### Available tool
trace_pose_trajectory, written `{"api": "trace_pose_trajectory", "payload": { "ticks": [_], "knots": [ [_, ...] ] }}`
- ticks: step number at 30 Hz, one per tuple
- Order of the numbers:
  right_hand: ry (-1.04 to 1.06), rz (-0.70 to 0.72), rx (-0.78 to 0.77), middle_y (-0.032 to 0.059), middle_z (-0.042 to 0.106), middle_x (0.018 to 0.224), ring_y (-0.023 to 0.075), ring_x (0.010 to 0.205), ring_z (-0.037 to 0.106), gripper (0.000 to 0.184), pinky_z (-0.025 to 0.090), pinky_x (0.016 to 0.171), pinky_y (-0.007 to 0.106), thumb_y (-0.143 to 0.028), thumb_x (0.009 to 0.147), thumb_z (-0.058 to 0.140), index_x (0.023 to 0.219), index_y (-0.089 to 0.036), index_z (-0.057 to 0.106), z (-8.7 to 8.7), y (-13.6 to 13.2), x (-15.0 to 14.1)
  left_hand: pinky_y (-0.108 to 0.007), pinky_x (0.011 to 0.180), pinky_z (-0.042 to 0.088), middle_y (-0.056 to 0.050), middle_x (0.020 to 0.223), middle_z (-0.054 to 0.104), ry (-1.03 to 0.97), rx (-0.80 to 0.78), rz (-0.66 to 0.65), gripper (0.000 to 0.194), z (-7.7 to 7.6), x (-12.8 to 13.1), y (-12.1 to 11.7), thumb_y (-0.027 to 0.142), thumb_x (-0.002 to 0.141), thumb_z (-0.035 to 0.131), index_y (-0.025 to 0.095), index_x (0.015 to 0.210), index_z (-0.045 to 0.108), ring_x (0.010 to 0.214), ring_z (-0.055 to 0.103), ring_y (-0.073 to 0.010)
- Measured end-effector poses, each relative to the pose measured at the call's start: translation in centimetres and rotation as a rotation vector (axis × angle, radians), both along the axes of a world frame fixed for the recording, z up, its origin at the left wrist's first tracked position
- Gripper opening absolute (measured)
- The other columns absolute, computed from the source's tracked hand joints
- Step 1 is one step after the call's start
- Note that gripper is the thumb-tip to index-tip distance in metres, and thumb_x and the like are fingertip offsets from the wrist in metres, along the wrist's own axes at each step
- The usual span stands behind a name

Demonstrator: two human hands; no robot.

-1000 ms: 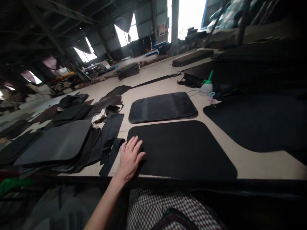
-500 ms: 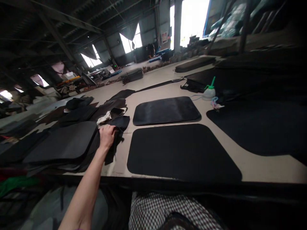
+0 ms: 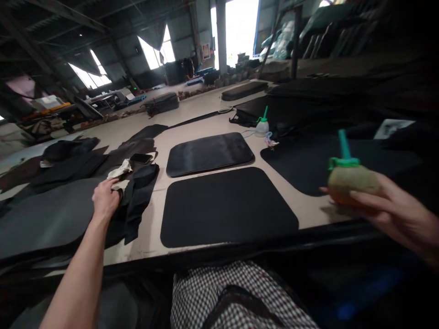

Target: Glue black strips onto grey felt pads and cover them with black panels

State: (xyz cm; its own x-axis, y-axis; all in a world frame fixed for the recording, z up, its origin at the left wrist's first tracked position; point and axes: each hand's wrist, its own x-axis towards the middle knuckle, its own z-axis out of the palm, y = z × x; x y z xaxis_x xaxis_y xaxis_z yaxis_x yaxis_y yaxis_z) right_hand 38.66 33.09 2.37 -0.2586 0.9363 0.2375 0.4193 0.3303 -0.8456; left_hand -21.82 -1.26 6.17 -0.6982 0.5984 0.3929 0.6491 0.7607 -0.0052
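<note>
My right hand (image 3: 387, 201) is wrapped round a squeeze bottle (image 3: 353, 183) with a green cap and spout and yellowish-brown contents, raised above the table's near right side. On the left, my left hand (image 3: 105, 197) is closed among black scraps (image 3: 140, 196); a dark edge shows by its fingers, but what they grip is unclear. A flat black rounded panel (image 3: 226, 205) lies before me. Just behind it rests a shinier stack of black panels (image 3: 211, 154). Dark sheets (image 3: 51, 214) are piled beside my left hand.
A second green-spouted bottle (image 3: 262, 128) stands farther back, near a bluish-pink tangle (image 3: 270, 140). A phone (image 3: 141, 158) and a crumpled white cloth (image 3: 120, 169) lie beyond my left hand. A large black sheet (image 3: 308, 164) covers the right side of the pale table (image 3: 151, 228).
My right hand has come into view holding the squeeze bottle. My left hand has shifted left over the scraps, and a black strip now lies to its right. The view has turned right.
</note>
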Motion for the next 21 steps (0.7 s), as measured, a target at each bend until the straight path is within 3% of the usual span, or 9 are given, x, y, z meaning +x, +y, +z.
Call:
{"api": "trace_pose_trajectory", "payload": {
  "ticks": [2,4,6,8,10,12,14,17,21],
  "knots": [
    [0.09,0.162,-0.184,0.0122,0.068,0.121,0.0277,0.101,0.069,0.057,0.057,0.082,0.032,-0.041,0.078,0.073,0.132,-0.032,0.059,0.4,-0.7,-2.2,-0.041,0.107,0.04,-0.012,0.132,0.058,-0.003,0.118,-0.106,0.039,-0.5,3.7,0.3,0.018,0.092,0.038,0.015,0.127,0.058,0.122,0.052,-0.0251],
    [0.194,0.258,-0.279,0.0088,0.068,0.122,0.0268,0.106,0.066,0.061,0.055,0.086,0.028,-0.038,0.069,0.081,0.126,-0.03,0.062,0.8,-1.8,-5.4,-0.035,0.109,0.04,-0.007,0.128,0.062,-0.131,0.157,-0.414,0.034,-1.4,8.9,0.9,0.025,0.097,0.039,0.02,0.123,0.06,0.122,0.054,-0.0206],
    [0.265,0.365,-0.327,0.0076,0.068,0.12,0.0255,0.106,0.065,0.058,0.054,0.085,0.027,-0.04,0.071,0.08,0.125,-0.027,0.061,1.0,-3.3,-9.0,-0.032,0.108,0.042,-0.006,0.132,0.062,-0.301,0.066,-0.659,0.034,-2.8,14.6,1.7,0.033,0.101,0.039,0.023,0.125,0.06,0.123,0.055,-0.0182],
    [0.293,0.487,-0.371,0.0075,0.068,0.117,0.0241,0.1,0.065,0.053,0.055,0.076,0.027,-0.047,0.08,0.072,0.126,-0.024,0.058,1.1,-5.1,-12.6,-0.036,0.111,0.04,-0.007,0.142,0.057,-0.33,-0.016,-0.771,0.039,-4.3,19.5,2.7,0.039,0.102,0.038,0.023,0.132,0.057,0.131,0.051,-0.0194],
    [0.251,0.6,-0.373,0.0071,0.068,0.112,0.0223,0.09,0.065,0.05,0.052,0.063,0.026,-0.053,0.086,0.064,0.125,-0.022,0.057,1.1,-6.8,-15.8,-0.042,0.115,0.035,-0.01,0.151,0.049,-0.299,-0.081,-0.856,0.049,-5.8,22.9,3.8,0.047,0.101,0.038,0.022,0.142,0.049,0.14,0.042,-0.0226],
    [0.167,0.721,-0.333,0.0058,0.068,0.108,0.0212,0.085,0.065,0.051,0.051,0.06,0.026,-0.056,0.087,0.062,0.125,-0.022,0.055,0.9,-8.4,-18.7,-0.046,0.119,0.028,-0.012,0.152,0.047,-0.285,-0.113,-0.873,0.06,-7.0,24.6,4.8,0.056,0.099,0.039,0.023,0.148,0.04,0.143,0.038,-0.0243],
    [0.099,0.834,-0.26,0.0046,0.068,0.108,0.0217,0.088,0.065,0.052,0.055,0.067,0.029,-0.055,0.086,0.064,0.126,-0.023,0.053,0.7,-9.9,-21.2,-0.05,0.12,0.025,-0.012,0.15,0.049,-0.297,-0.119,-0.832,0.069,-8.1,25.3,5.6,0.064,0.095,0.039,0.026,0.152,0.034,0.141,0.042,-0.0271],
    [0.041,0.95,-0.118,0.0039,0.067,0.108,0.0235,0.094,0.066,0.054,0.057,0.08,0.036,-0.053,0.084,0.069,0.126,-0.025,0.051,0.4,-12.1,-24.2,-0.052,0.114,0.034,-0.011,0.148,0.051,-0.334,-0.101,-0.766,0.072,-9.4,25.6,5.9,0.069,0.093,0.037,0.029,0.153,0.033,0.131,0.052,-0.0306],
    [-0.009,1.022,0.025,0.0054,0.065,0.112,0.0245,0.098,0.066,0.059,0.056,0.086,0.039,-0.052,0.081,0.074,0.128,-0.025,0.05,0.3,-14.3,-26.7,-0.043,0.111,0.041,-0.013,0.146,0.052,-0.333,-0.079,-0.77,0.077,-10.3,25.6,5.7,0.07,0.093,0.034,0.019,0.15,0.037,0.132,0.052,-0.0293]
  ]
}}
